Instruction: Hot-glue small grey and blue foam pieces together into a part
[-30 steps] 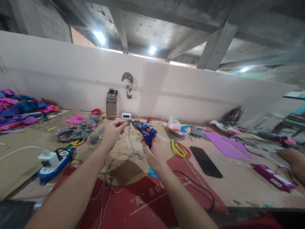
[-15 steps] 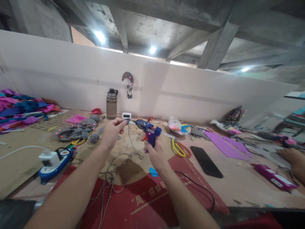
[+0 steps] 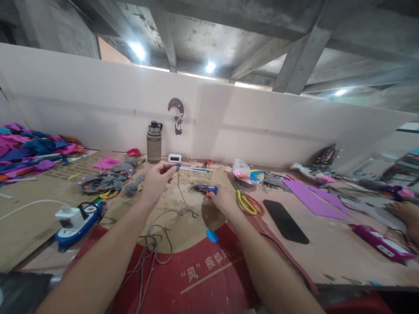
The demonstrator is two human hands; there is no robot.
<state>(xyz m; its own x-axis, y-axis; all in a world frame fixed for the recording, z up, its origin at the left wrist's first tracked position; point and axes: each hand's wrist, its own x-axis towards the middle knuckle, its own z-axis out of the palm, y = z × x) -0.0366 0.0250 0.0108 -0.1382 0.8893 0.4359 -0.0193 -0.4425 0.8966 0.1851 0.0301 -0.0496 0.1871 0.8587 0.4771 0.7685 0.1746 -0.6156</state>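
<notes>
Pinching the grey piece (image 3: pixel 178 166) was the left hand (image 3: pixel 159 178); the right hand (image 3: pixel 221 200) had lowered the gun (image 3: pixel 204 188); so gluing seemed paused; the right grip I could not tell.

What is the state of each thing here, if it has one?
Small dark-grey piece: pinched by left hand
Blue plastic glue gun: right hand at its handle
Thin grey cord: loosely tangled
Black rectangular phone: lying flat
Translucent grey bottle: upright, lid on
Grey crescent decoration: hanging
</notes>
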